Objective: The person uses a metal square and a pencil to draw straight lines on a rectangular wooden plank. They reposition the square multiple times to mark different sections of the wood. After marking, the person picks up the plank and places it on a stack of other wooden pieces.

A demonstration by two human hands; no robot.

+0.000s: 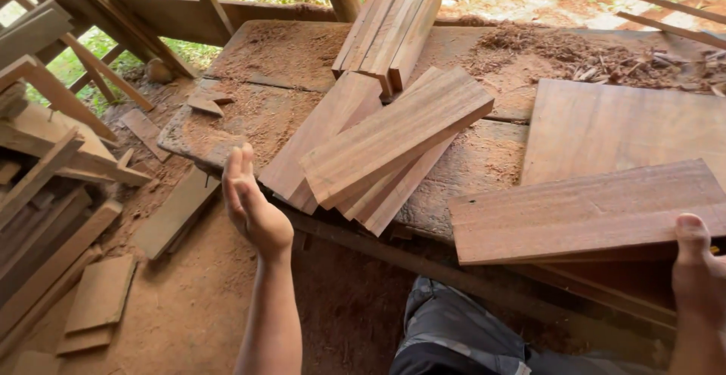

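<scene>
In the head view, the right hand [699,265] sits at the lower right edge of the frame, its thumb lying flat on top of a plank [586,209] and the other fingers hidden beneath, so it grips the plank's near right end between thumb and fingers. The plank stretches from that hand leftward toward the middle of the frame, its long face up and tilted a little, its far end over the edge of the bench [484,159]. Just behind it, toward the upper right, a wide board [620,129] lies flat on the bench, and the plank overlaps its near edge. The left hand [253,205] is in the left centre of the frame, held open with the fingers straight and close together, edge-on to the camera, holding nothing. It hangs in the air just left of a pile [386,144] of reddish planks fanned across the middle of the bench; whether its fingertips touch the nearest of them cannot be told. The held plank lies well apart from this hand, to the right of the pile. Behind the pile, at upper centre, a bundle [389,31] of narrower slats leans on the bench. Sawdust [280,54] covers the bench's upper left part, and shavings [582,54] lie at upper right. Offcuts [98,295] lie on the earth floor at lower left, beside stacked timber [38,186] along the left edge. The person's grey trousers [454,330] show at the bottom centre.
</scene>
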